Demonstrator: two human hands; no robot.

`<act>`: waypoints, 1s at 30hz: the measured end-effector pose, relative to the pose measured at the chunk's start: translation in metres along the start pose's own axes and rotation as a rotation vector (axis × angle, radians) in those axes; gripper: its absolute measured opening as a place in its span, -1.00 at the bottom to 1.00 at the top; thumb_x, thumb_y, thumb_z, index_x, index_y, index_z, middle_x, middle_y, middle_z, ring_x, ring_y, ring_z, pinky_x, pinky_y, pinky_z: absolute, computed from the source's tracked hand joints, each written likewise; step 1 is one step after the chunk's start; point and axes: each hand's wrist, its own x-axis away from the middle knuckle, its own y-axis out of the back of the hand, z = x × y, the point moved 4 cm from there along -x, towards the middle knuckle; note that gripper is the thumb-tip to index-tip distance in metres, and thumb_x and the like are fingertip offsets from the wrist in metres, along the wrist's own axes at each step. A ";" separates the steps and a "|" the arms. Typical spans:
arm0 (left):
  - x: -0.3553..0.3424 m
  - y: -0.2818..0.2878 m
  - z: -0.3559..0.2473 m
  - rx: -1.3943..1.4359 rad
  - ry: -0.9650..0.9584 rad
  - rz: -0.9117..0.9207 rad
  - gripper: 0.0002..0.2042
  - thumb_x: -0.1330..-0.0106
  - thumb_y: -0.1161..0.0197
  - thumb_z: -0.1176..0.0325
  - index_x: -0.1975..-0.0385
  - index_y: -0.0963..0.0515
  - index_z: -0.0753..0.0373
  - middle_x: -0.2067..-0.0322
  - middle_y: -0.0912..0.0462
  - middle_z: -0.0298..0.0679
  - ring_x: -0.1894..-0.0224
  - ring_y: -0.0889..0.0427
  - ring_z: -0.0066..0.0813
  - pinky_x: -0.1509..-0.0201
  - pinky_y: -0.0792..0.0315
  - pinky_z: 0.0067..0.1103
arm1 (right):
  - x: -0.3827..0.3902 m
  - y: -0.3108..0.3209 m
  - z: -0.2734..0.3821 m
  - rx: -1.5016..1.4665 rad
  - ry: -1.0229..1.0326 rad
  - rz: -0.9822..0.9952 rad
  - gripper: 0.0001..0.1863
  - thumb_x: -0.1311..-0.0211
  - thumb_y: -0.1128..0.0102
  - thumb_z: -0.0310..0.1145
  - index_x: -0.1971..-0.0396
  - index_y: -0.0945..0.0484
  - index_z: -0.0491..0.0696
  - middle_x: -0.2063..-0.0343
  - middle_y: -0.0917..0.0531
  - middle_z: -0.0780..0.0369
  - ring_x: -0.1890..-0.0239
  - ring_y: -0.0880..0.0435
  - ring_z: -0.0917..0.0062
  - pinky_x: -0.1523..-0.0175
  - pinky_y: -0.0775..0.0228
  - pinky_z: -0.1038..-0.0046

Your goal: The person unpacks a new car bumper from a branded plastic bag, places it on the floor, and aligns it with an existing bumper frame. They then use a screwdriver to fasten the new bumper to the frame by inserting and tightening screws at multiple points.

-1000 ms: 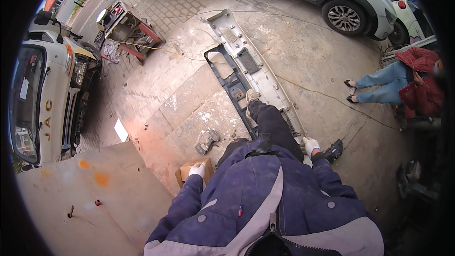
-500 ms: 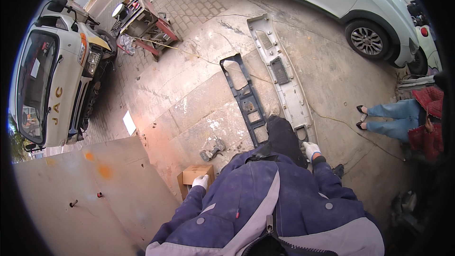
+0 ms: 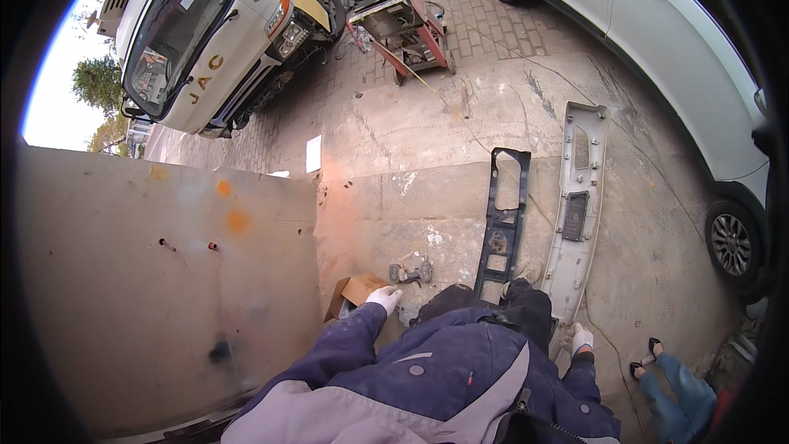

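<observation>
we see our white-gloved left hand (image 3: 385,298) at the right side of the box (image 3: 366,285); we cannot tell whether its fingers are clamped on it or apart. our right hand (image 3: 582,339), gloved too, is just beside the near end of the grey panel (image 3: 567,271); whether it grips that, we cannot tell. the panel lies on the concrete (image 3: 444,197), running away from us, with the black frame (image 3: 500,228) on its left, apart from it. the drill (image 3: 415,271) lies just beyond our left hand. farther off, the cart (image 3: 393,20) stands between the truck (image 3: 238,49) and the car (image 3: 641,25).
</observation>
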 end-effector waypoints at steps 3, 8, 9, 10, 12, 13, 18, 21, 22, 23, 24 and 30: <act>0.016 -0.007 0.010 -0.015 0.113 0.055 -0.50 -0.45 -0.14 -0.08 -0.12 -0.69 0.18 -0.04 -0.75 0.03 -0.16 -0.69 -0.04 -0.30 -0.48 -0.32 | -0.018 0.008 0.058 -0.004 0.086 -0.073 -0.62 -0.56 -0.04 -0.07 -0.14 -0.52 -0.01 0.17 -0.69 0.13 0.33 -0.66 0.26 0.28 -0.55 0.13; 0.017 -0.027 0.030 -0.010 0.191 0.180 -0.46 -0.46 -0.08 -0.12 -0.12 -0.69 0.20 -0.10 -0.72 0.03 -0.21 -0.66 -0.05 -0.36 -0.44 -0.32 | -0.019 -0.022 0.159 0.071 0.197 -0.049 -0.55 -0.55 -0.07 -0.05 -0.24 -0.46 0.00 0.04 -0.68 0.10 0.19 -0.68 0.20 0.17 -0.55 0.03; 0.014 -0.029 0.029 -0.002 0.170 0.189 -0.46 -0.46 -0.08 -0.12 -0.13 -0.69 0.20 -0.10 -0.72 0.03 -0.21 -0.65 -0.04 -0.36 -0.44 -0.32 | -0.013 -0.028 0.173 0.093 0.213 -0.055 -0.55 -0.55 -0.06 -0.04 -0.24 -0.46 0.00 0.02 -0.67 0.10 0.16 -0.67 0.21 0.14 -0.54 0.02; 0.007 -0.029 0.032 0.010 0.161 0.198 -0.46 -0.46 -0.08 -0.12 -0.13 -0.69 0.20 -0.11 -0.72 0.03 -0.22 -0.65 -0.04 -0.36 -0.43 -0.32 | -0.012 -0.040 0.185 0.076 0.205 -0.050 -0.54 -0.56 -0.05 -0.02 -0.24 -0.46 0.00 0.00 -0.67 0.09 0.13 -0.66 0.22 0.11 -0.53 0.01; -0.009 -0.028 0.034 0.012 0.105 0.224 -0.46 -0.45 -0.09 -0.11 -0.15 -0.68 0.20 -0.11 -0.71 0.05 -0.22 -0.64 -0.01 -0.37 -0.43 -0.30 | -0.008 -0.062 0.207 0.112 0.234 -0.049 -0.53 -0.56 -0.03 -0.01 -0.23 -0.47 -0.02 -0.02 -0.66 0.07 0.09 -0.65 0.19 0.08 -0.53 -0.02; -0.023 -0.023 0.035 0.038 0.111 0.212 -0.46 -0.45 -0.11 -0.10 -0.14 -0.68 0.21 -0.09 -0.72 0.04 -0.19 -0.66 -0.02 -0.34 -0.45 -0.30 | -0.005 -0.072 0.214 0.070 0.217 -0.091 -0.53 -0.57 -0.02 0.00 -0.22 -0.47 -0.03 -0.02 -0.66 0.06 0.08 -0.64 0.17 0.07 -0.53 -0.03; -0.115 0.035 0.036 0.203 0.063 0.133 -0.48 -0.44 -0.12 -0.09 -0.12 -0.69 0.21 -0.09 -0.72 0.05 -0.19 -0.66 0.02 -0.32 -0.47 -0.27 | 0.018 -0.146 0.217 0.152 0.217 -0.077 -0.56 -0.60 0.01 -0.04 -0.24 -0.47 -0.02 0.00 -0.68 0.07 0.07 -0.69 0.13 0.04 -0.60 -0.04; -0.170 0.095 0.041 0.306 0.010 0.035 -0.50 -0.45 -0.13 -0.06 -0.11 -0.68 0.22 -0.07 -0.72 0.05 -0.18 -0.67 0.01 -0.30 -0.49 -0.26 | 0.022 -0.200 0.209 0.627 0.355 -0.049 -0.58 -0.55 -0.03 -0.04 -0.15 -0.53 -0.03 0.11 -0.71 0.05 0.24 -0.72 0.13 0.18 -0.61 0.06; -0.189 0.116 0.049 0.369 0.019 -0.027 -0.50 -0.45 -0.13 -0.05 -0.11 -0.67 0.23 -0.07 -0.73 0.04 -0.17 -0.67 0.01 -0.30 -0.48 -0.27 | 0.017 -0.230 0.210 1.134 0.543 -0.018 -0.59 -0.52 -0.02 -0.05 -0.10 -0.57 -0.03 0.11 -0.72 0.01 0.19 -0.72 0.09 0.13 -0.60 0.07; -0.201 0.140 0.055 0.425 0.051 -0.076 -0.50 -0.45 -0.12 -0.04 -0.11 -0.67 0.23 -0.06 -0.73 0.04 -0.17 -0.67 0.01 -0.31 -0.48 -0.27 | 0.016 -0.255 0.212 1.504 0.657 -0.055 -0.59 -0.50 0.00 -0.05 -0.05 -0.60 -0.03 0.10 -0.73 -0.02 0.15 -0.73 0.05 0.07 -0.58 0.08; -0.211 0.162 0.062 0.493 0.065 -0.137 -0.51 -0.46 -0.13 -0.04 -0.12 -0.67 0.23 -0.07 -0.73 0.03 -0.17 -0.67 0.01 -0.31 -0.48 -0.27 | 0.012 -0.287 0.214 1.772 0.784 0.045 -0.59 -0.47 0.01 -0.06 -0.01 -0.64 -0.03 0.10 -0.74 -0.05 0.10 -0.73 0.01 0.01 -0.57 0.08; -0.231 0.249 0.119 0.606 0.174 -0.369 -0.51 -0.47 -0.12 -0.05 -0.15 -0.65 0.20 -0.11 -0.71 0.02 -0.21 -0.64 0.00 -0.33 -0.46 -0.26 | 0.045 -0.459 0.334 1.407 0.867 0.229 -0.75 -0.51 -0.01 -0.16 0.17 -0.61 0.02 0.35 -0.70 0.07 0.36 -0.69 0.13 0.26 -0.52 0.14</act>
